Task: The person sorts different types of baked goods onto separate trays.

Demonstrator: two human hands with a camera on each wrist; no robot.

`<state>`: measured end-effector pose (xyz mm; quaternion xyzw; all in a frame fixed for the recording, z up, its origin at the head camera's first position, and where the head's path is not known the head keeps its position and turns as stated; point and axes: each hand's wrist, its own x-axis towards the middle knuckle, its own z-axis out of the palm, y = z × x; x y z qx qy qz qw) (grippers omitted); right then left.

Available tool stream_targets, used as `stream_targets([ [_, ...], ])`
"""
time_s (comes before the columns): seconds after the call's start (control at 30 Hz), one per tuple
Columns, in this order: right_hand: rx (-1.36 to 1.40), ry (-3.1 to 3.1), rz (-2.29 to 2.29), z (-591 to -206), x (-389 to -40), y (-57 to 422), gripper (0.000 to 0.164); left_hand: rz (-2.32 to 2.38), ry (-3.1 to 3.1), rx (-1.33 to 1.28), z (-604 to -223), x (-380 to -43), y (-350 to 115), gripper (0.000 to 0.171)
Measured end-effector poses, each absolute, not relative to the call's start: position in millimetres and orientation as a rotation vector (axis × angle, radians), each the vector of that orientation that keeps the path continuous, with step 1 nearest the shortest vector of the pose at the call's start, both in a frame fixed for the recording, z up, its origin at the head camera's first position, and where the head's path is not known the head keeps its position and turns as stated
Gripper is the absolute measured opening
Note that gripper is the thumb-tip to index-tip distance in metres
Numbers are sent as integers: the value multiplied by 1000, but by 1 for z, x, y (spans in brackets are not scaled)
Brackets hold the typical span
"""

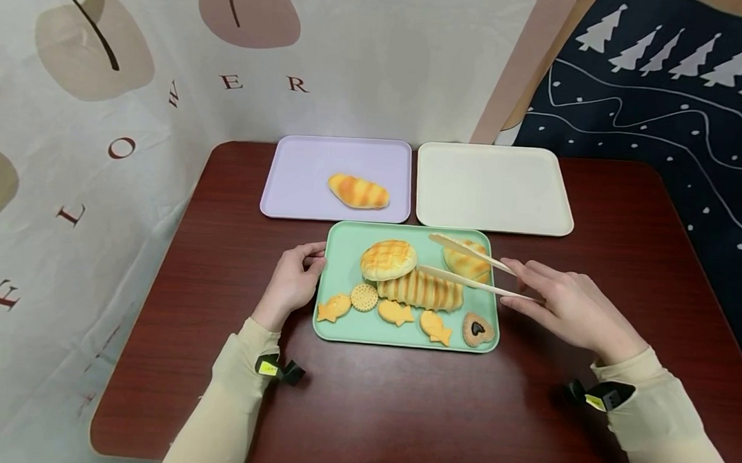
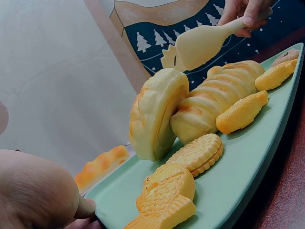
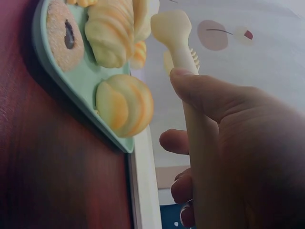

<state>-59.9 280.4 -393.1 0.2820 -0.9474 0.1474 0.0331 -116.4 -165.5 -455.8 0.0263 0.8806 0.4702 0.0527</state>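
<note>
My right hand (image 1: pixel 561 302) grips cream-coloured tongs (image 3: pixel 176 45), thumb on one arm and fingers on the other. The tongs' arms are spread above the green tray (image 1: pixel 342 332), with nothing between their tips. Beneath them lie a long striped bread (image 1: pixel 427 291) and a croissant-like bread (image 1: pixel 468 263). A round scored bun (image 1: pixel 388 260) leans on the long bread. With thumb and fingers my left hand (image 1: pixel 291 280) holds the tray's left edge; in the left wrist view the thumb overlaps the rim. Near it are a fish-shaped cookie (image 2: pixel 167 195) and a round cracker (image 1: pixel 364 297).
Behind the green tray stand a lilac tray (image 1: pixel 305 177) bearing a croissant (image 1: pixel 359 191) and a white tray (image 1: pixel 494 188). More fish-shaped cookies (image 1: pixel 395 313) and a heart cookie (image 1: pixel 477 330) lie along the green tray's front. All trays sit on a dark red-brown table (image 1: pixel 400 412).
</note>
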Motion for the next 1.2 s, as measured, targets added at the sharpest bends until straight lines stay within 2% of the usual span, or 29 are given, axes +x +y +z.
stream_targets([
  [1.2, 1011, -2850, 349, -398, -62, 263, 57, 1433, 2676, 78, -456, -116, -165, 33],
])
